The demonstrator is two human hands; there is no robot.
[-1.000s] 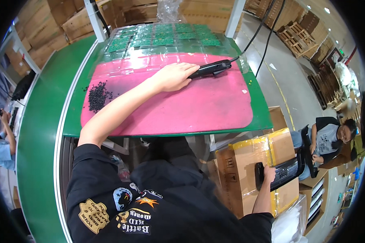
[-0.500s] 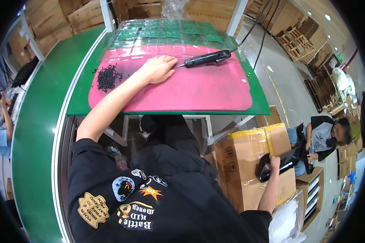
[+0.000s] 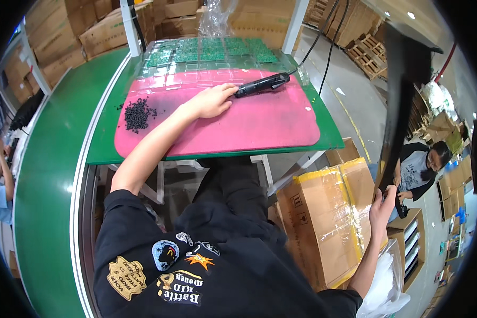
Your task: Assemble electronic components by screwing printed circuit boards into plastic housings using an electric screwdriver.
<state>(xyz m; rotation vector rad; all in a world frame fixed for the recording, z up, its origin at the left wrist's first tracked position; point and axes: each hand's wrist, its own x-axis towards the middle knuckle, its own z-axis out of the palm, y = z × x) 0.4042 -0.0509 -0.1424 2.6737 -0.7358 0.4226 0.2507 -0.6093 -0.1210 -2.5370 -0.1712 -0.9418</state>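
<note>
My left hand [image 3: 213, 102] lies on the pink mat [image 3: 265, 127], fingers stretched out, their tips beside the front end of a black electric screwdriver [image 3: 262, 85]. Whether they touch it is hard to tell. Out to the right, my right hand [image 3: 382, 209] is closed on the lower end of a long black plastic casing [image 3: 400, 100], which stands nearly upright. A heap of small black screw-like parts [image 3: 137, 115] sits on the mat's left side. Behind the mat, green circuit boards [image 3: 212, 50] rest in clear plastic trays [image 3: 169, 79].
A taped cardboard box [image 3: 328, 217] stands right of the green table [image 3: 331, 140]. Past it, a seated co-worker [image 3: 416, 169] is partly behind the casing. An open carton [image 3: 408, 249] and clear plastic wrap [image 3: 381, 286] lie nearby. The screwdriver's cable [image 3: 315, 47] rises at the back right.
My right hand has raised the black casing from low over the cardboard box to nearly upright. My left hand has come up to the screwdriver's front end. The whole view has shifted slightly.
</note>
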